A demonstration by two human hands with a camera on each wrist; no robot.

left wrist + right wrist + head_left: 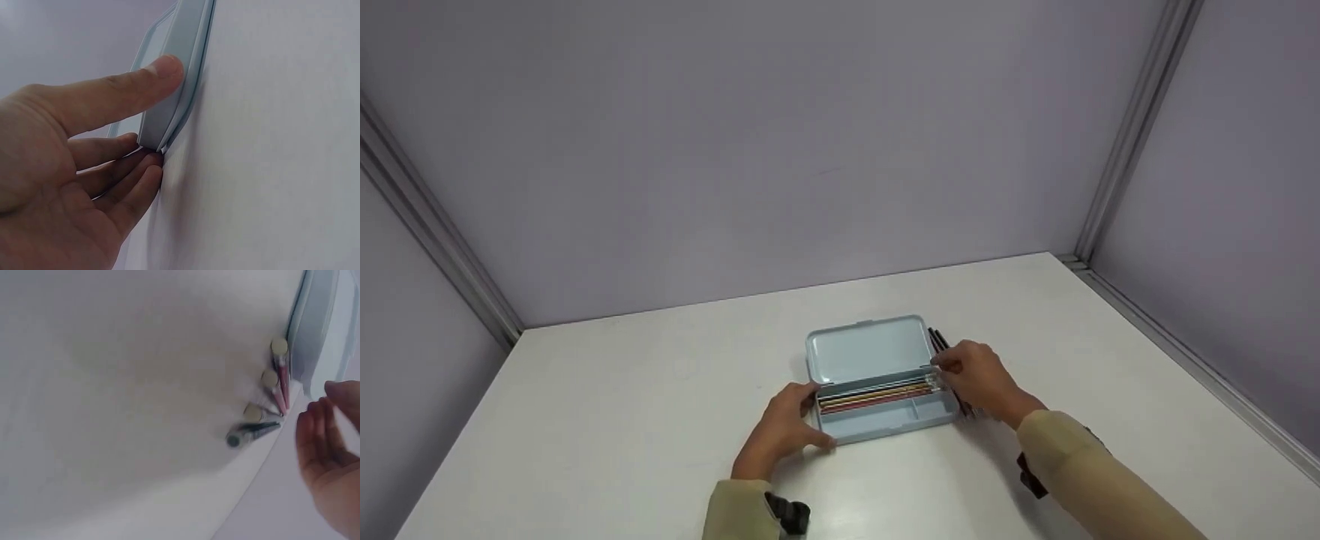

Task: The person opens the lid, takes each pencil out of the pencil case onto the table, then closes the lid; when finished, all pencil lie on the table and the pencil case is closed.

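My left hand point(781, 431) grips the left end of the pencil case point(885, 416), which sits open at the centre of the head view on the white table point(585, 420). In the left wrist view my thumb point(129, 90) presses on the case's side wall point(169, 107) and my fingers point(132, 180) curl against its lower corner. The lid point(870, 349) stands open behind the tray. Several pencils point(874, 396) lie lengthwise in the rear compartment. My right hand point(979, 379) is at the right end of the case, pinching a clear-ended pen point(934, 381) over the tray. Just right of the case, more pens point(264, 405) lie together on the table, seen end-on in the right wrist view.
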